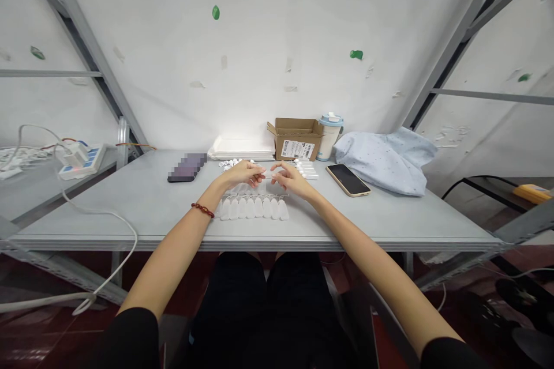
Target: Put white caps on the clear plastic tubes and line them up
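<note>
My left hand (246, 173), with a beaded bracelet (202, 210) on the wrist, is closed in a pinch above the middle of the table. Facing it, my right hand (291, 179) has its thumb and fingers bent together. Something small and pale shows between the fingertips, too small to name. Just below the hands lies a row of white, translucent oval pieces (255, 209), with a second row partly covered behind it. Small white caps (229, 164) sit beyond my left hand. Clear tubes with white ends (308, 170) lie beyond my right hand.
On the grey table (164, 216) stand an opened cardboard box (298, 138), a blue-lidded cup (329, 137) and a white stack (242, 149). A phone (348, 179) and light blue cloth (385, 158) lie right, a dark blurred item (187, 168) left. A power strip (84, 162) is further left.
</note>
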A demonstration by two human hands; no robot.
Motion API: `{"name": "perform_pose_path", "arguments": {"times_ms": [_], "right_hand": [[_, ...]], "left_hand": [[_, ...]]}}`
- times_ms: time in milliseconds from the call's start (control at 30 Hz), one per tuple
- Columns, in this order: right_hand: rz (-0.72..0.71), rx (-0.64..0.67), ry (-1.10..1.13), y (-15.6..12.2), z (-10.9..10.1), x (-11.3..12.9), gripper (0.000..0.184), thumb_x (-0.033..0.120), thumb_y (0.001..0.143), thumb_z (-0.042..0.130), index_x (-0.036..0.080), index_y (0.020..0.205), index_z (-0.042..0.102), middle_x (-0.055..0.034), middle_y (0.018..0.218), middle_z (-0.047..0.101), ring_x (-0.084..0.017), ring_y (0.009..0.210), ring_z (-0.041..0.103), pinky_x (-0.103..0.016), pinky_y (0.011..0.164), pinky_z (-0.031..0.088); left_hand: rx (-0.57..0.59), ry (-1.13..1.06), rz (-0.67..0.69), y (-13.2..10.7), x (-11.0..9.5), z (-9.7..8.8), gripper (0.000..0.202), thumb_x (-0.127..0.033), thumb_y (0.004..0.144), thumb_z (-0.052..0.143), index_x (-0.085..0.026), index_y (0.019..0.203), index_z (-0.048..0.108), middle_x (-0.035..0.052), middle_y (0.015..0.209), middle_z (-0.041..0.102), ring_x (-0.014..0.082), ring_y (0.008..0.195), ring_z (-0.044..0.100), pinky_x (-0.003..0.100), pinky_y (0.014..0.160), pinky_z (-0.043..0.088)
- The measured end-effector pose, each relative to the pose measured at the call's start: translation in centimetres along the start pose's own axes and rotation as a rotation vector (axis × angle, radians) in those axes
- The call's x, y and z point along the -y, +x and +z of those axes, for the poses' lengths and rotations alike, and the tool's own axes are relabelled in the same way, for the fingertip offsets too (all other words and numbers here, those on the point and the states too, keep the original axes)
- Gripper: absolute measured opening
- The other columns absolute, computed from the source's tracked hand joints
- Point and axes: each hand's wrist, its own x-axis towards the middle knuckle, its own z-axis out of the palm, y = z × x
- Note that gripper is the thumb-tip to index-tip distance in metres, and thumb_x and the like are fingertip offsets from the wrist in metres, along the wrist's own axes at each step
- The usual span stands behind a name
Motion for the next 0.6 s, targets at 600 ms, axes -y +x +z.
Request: {"name": "perform_pose_path", "arguments": {"times_ms": [600], "right_hand": [[-0.044,-0.104,-0.297,0.21,-0.24,0.19,0.030,0.036,0.082,0.049,0.018,0.059,0.053,0.0006,0.056,0.051,-0.012,0.057,0.043,-0.025,0.057,0.032]], "left_hand": [[-0.005,0.039,0.112,-0.27,-0.40,0.54,0.035,-0.044,0.064,0.078,-0.012,0.076,0.068,0.0007,0.065,0.058,0.0111,0.059,0.053,0.028,0.063,0.048]]}}
